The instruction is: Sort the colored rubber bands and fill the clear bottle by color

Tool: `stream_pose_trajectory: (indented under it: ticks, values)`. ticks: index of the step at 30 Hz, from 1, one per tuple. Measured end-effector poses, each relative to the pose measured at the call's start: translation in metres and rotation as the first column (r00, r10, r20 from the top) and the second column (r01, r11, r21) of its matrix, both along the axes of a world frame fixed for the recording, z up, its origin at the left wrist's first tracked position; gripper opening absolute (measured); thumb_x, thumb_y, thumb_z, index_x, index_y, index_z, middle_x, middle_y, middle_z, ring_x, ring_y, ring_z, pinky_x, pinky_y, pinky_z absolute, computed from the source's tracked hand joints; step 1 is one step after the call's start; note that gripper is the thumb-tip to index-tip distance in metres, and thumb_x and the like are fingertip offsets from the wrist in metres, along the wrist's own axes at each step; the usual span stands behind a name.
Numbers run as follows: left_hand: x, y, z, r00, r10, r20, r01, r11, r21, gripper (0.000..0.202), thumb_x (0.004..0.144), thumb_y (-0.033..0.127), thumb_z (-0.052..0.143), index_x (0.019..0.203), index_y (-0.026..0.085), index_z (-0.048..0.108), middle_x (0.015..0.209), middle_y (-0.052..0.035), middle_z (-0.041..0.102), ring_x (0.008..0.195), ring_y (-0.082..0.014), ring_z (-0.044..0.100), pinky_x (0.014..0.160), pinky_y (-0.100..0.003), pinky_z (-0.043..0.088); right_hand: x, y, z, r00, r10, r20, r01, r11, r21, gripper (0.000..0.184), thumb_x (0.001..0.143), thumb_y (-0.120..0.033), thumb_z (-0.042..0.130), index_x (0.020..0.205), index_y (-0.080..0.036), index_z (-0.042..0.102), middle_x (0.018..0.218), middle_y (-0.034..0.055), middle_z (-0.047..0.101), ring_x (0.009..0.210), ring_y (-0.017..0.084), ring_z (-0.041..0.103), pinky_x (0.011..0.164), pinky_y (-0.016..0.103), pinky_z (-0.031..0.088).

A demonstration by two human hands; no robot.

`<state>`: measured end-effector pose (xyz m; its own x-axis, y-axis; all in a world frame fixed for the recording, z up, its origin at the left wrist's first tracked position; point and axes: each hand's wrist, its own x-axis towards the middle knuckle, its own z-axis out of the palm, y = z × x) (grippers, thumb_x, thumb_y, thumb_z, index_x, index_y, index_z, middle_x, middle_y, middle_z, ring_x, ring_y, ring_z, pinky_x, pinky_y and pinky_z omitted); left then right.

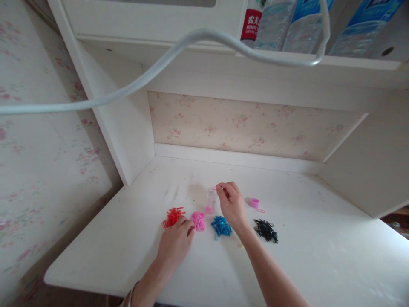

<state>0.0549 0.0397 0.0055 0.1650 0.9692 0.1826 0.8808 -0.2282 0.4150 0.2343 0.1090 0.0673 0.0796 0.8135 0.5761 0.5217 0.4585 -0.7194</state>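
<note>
Your right hand [231, 204] holds a thin pink loop [214, 188] clamped between its fingers, at the mouth of the small clear cylindrical bottle [211, 202], which stands on the flat white counter [111, 256]. Your left hand [177, 238] is just beside the heap of small pink loops [198, 221]; whether its fingers are together or apart cannot be determined.

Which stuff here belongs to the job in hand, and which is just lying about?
Job, as I read it:
pink band in the right hand, near the top of the clear container
pink pile, by the left hand
probably red pile, blue pile, black pile, pink cap

Likely lying about:
white cable
red-labelled bottle
blue-labelled bottles
</note>
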Motion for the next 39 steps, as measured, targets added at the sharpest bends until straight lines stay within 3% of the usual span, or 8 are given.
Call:
stream_pose_trajectory:
  ticks: [7, 12, 16, 21, 30, 39]
  values:
    - [-0.001, 0.001, -0.002, 1.0, -0.013, -0.028, 0.013, 1.0, 0.002, 0.023, 0.089, 0.022, 0.041, 0.088, 0.022, 0.063, 0.093, -0.0045, 0.063, 0.08, -0.0166, 0.062, 0.068, -0.027, 0.044, 0.001, -0.004, -0.005, 0.998, -0.026, 0.056, 0.024, 0.999, 0.039, 0.025, 0.09, -0.035, 0.044, 0.088, -0.02, 0.065, 0.084, 0.0036, 0.057, 0.067, 0.013, 0.05, 0.065, 0.027, 0.041]
    - [0.0, 0.002, -0.004, 0.998, -0.008, -0.056, 0.008, 1.0, -0.005, 0.025, 0.09, 0.02, 0.037, 0.091, 0.021, 0.062, 0.095, -0.0057, 0.063, 0.08, -0.017, 0.062, 0.067, -0.027, 0.044, 0.002, -0.034, -0.03, 0.977, 0.006, 0.215, -0.033, 0.992, 0.123, 0.021, 0.091, -0.028, 0.044, 0.091, -0.021, 0.064, 0.082, 0.005, 0.059, 0.076, 0.015, 0.054, 0.07, 0.029, 0.04]
    - [0.001, 0.003, -0.005, 0.995, 0.014, -0.095, -0.014, 1.0, 0.0, 0.028, 0.092, 0.021, 0.032, 0.092, 0.021, 0.06, 0.095, -0.0059, 0.062, 0.08, -0.0186, 0.063, 0.063, -0.027, 0.044, -0.002, -0.057, -0.047, 0.85, 0.134, 0.51, -0.173, 0.984, 0.03, 0.022, 0.091, -0.025, 0.044, 0.086, -0.022, 0.065, 0.075, 0.004, 0.059, 0.071, 0.015, 0.052, 0.069, 0.03, 0.034]
    - [0.0, 0.002, -0.007, 0.999, 0.029, -0.04, -0.028, 0.999, 0.04, 0.023, 0.093, 0.021, 0.032, 0.096, 0.019, 0.055, 0.1, -0.0074, 0.061, 0.084, -0.0192, 0.063, 0.064, -0.026, 0.044, -0.005, -0.06, -0.052, 0.715, 0.145, 0.684, -0.179, 0.984, -0.022, 0.017, 0.087, -0.025, 0.049, 0.077, -0.021, 0.063, 0.076, 0.0025, 0.059, 0.073, 0.015, 0.049, 0.07, 0.031, 0.029]
    - [-0.002, 0.003, -0.006, 0.987, 0.013, 0.16, -0.024, 0.997, 0.071, 0.021, 0.094, 0.024, 0.034, 0.095, 0.02, 0.054, 0.092, -0.0062, 0.066, 0.085, -0.0203, 0.064, 0.074, -0.031, 0.047, -0.003, -0.057, -0.059, 0.676, 0.114, 0.728, -0.139, 0.99, -0.027, 0.016, 0.086, -0.022, 0.051, 0.075, -0.021, 0.063, 0.072, 0.0019, 0.058, 0.075, 0.015, 0.048, 0.07, 0.032, 0.026]
    - [-0.003, 0.005, -0.006, 0.974, -0.058, 0.221, 0.012, 0.979, 0.202, 0.024, 0.091, 0.022, 0.04, 0.104, 0.021, 0.06, 0.104, -0.0073, 0.067, 0.094, -0.0201, 0.062, 0.086, -0.037, 0.049, -0.003, -0.057, -0.059, 0.699, 0.112, 0.706, -0.135, 0.991, -0.023, 0.018, 0.086, -0.023, 0.051, 0.071, -0.019, 0.061, 0.072, 0.0018, 0.057, 0.073, 0.014, 0.048, 0.07, 0.03, 0.027]
